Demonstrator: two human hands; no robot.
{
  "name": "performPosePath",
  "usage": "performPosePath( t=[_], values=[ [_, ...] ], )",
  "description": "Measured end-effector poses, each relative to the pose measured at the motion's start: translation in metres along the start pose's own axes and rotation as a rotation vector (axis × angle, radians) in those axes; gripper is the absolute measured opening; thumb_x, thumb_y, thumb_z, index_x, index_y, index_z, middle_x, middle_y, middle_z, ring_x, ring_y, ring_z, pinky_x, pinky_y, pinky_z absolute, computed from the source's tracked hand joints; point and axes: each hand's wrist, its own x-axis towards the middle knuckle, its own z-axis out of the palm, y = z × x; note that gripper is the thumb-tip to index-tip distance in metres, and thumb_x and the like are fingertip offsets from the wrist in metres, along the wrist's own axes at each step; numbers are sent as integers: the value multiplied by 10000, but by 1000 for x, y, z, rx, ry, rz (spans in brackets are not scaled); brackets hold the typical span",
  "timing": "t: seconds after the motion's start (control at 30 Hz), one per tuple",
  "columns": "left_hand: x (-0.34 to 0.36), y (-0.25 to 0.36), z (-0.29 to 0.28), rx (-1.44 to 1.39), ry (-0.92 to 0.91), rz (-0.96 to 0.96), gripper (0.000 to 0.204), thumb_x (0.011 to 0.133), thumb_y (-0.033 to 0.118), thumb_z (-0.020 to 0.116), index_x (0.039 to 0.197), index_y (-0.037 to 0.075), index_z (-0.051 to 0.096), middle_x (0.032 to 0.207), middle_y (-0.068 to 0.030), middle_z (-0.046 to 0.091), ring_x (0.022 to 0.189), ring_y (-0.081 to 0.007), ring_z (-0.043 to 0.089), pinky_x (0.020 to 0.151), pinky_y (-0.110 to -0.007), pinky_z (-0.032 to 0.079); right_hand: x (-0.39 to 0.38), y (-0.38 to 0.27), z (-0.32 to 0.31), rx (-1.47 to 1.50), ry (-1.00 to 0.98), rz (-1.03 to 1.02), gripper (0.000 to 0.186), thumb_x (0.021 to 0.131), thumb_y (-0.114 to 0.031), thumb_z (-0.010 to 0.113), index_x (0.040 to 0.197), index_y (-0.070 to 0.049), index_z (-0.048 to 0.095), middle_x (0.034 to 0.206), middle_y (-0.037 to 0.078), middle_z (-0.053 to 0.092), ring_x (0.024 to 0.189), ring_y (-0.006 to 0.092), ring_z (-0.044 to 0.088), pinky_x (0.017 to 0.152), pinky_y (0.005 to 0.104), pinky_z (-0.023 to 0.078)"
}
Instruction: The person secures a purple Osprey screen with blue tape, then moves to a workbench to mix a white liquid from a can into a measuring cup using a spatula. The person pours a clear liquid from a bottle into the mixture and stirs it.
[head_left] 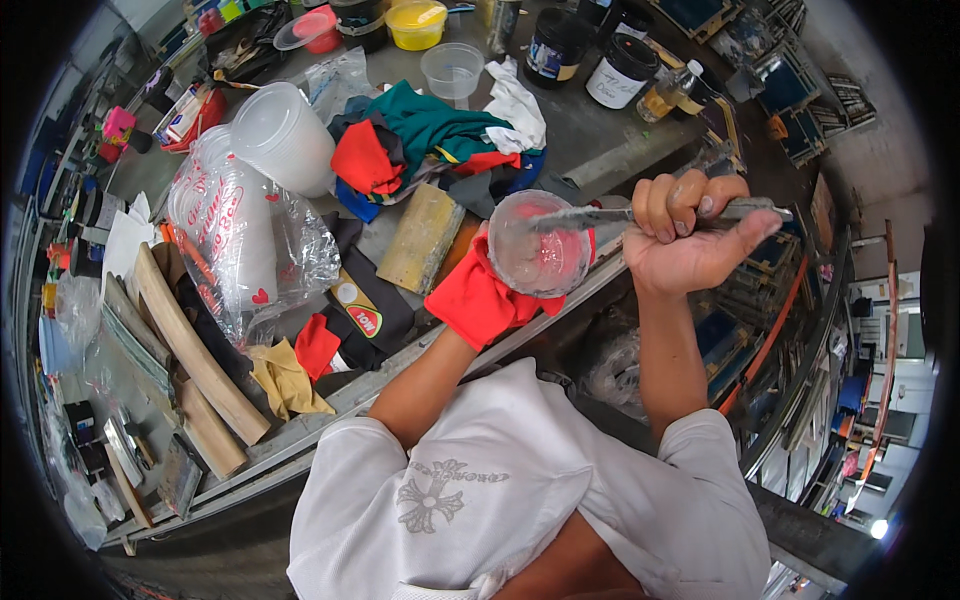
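Note:
My left hand (pixel 454 342) is mostly hidden by a bunched red cloth (pixel 465 300) and a round clear plastic tub (pixel 520 268). It holds the tub tilted, with the cloth against its side. Some pinkish-red colour shows at the tub's bottom. My right hand (pixel 690 235) is closed in a fist around the handle of a spatula (pixel 590 216), its thumb stretched along the end. The spatula's grey, smeared blade reaches left into the tub's mouth.
Before me, the worktable bears a rag pile (pixel 420 135), a yellowish block (pixel 422 238), stacked white tubs (pixel 283 138) and bagged cups (pixel 240 230). Wooden-handled squeegees (pixel 190 340) lie left. Dark jars (pixel 620 72), a bottle (pixel 672 92) and a yellow tub (pixel 416 24) stand at the back.

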Motion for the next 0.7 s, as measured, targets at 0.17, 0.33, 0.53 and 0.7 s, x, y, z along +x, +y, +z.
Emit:
performPosePath(
  t=[0.17,0.33,0.53,0.7],
  values=[
    [-12,4,-5,6,-50,20,600,959,346,631,1439,99,369,1450,-109,469,1319,-254,480,1110,-378,408,-11,-13,-2,-132,-323,-47,540,1024,-606,396,884,-84,396,613,18,350,508,112,284,488,293,284],
    [-8,-18,4,-236,13,-67,616,972,399,597,1446,97,345,1453,-100,453,1327,-246,469,1114,-393,407,-24,-24,10,-167,-147,34,444,1064,-458,432,878,-56,414,613,31,377,515,98,311,485,276,301],
    [-2,5,24,-74,22,17,441,1013,334,514,1369,82,443,1297,-120,570,1160,-259,580,973,-392,510,-19,-26,26,-147,189,171,434,1053,-482,455,877,-86,446,592,26,369,488,110,319,471,276,294],
    [-3,41,20,-114,-106,-29,369,1028,292,481,1330,80,482,1248,-118,603,1114,-270,608,929,-426,537,-11,-23,9,-42,142,-39,492,1043,-561,406,851,-108,423,577,13,319,472,122,288,468,288,279]
  ],
)
